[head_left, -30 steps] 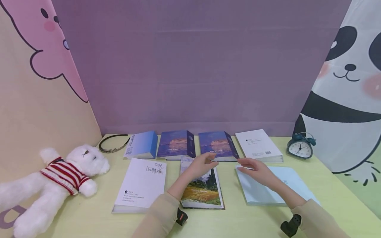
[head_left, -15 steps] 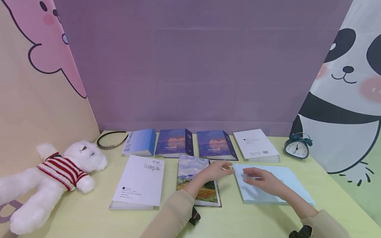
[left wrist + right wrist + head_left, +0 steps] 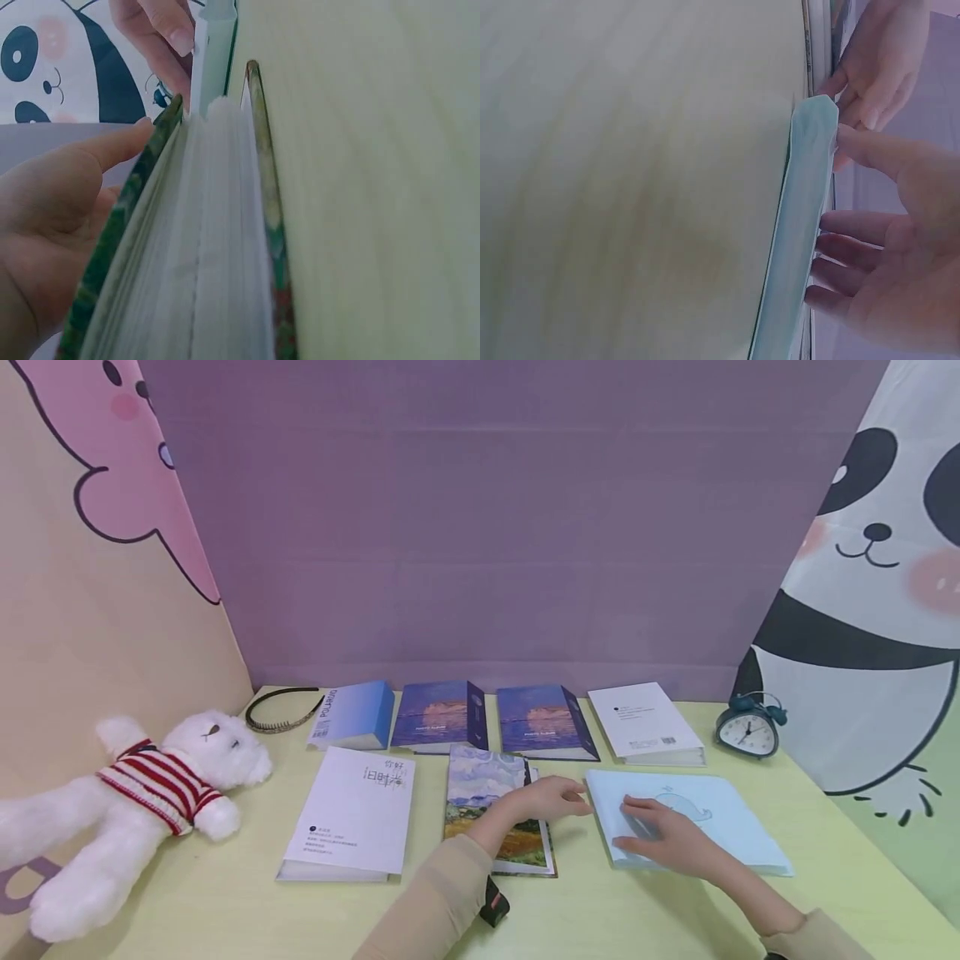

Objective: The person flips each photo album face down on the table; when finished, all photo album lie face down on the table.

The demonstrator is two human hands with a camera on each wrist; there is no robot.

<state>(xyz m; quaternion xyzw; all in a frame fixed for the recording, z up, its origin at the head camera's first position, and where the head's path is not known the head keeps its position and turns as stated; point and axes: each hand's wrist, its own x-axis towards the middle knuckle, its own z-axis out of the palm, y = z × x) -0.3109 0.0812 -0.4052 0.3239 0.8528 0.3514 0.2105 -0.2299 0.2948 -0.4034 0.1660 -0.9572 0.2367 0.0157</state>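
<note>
A light blue album point(image 3: 723, 827) with a whale drawing lies flat at the front right. Fingers of my right hand point(image 3: 675, 839) touch its cover near the left side, spread and fairly straight, which the right wrist view confirms along the album's edge point(image 3: 795, 210). My left hand point(image 3: 547, 800) reaches across the landscape-covered photo album point(image 3: 480, 777), its fingertips right at the blue album's left edge. In the left wrist view, the landscape album's pages point(image 3: 202, 247) fill the foreground, with the left hand point(image 3: 52, 232) beside the cover. Neither hand grips anything.
A white album point(image 3: 348, 818) lies at the front left. Behind stand a blue Polaroid album point(image 3: 352, 714), two sunset-covered albums point(image 3: 438, 714) point(image 3: 543, 718) and another white album point(image 3: 647, 722). A headband point(image 3: 281, 725), a plush bear point(image 3: 161, 802) and an alarm clock point(image 3: 748, 731) flank them.
My left hand has moved right, from over the landscape album to the blue album's left edge. My right hand has moved right and lowered onto the blue cover.
</note>
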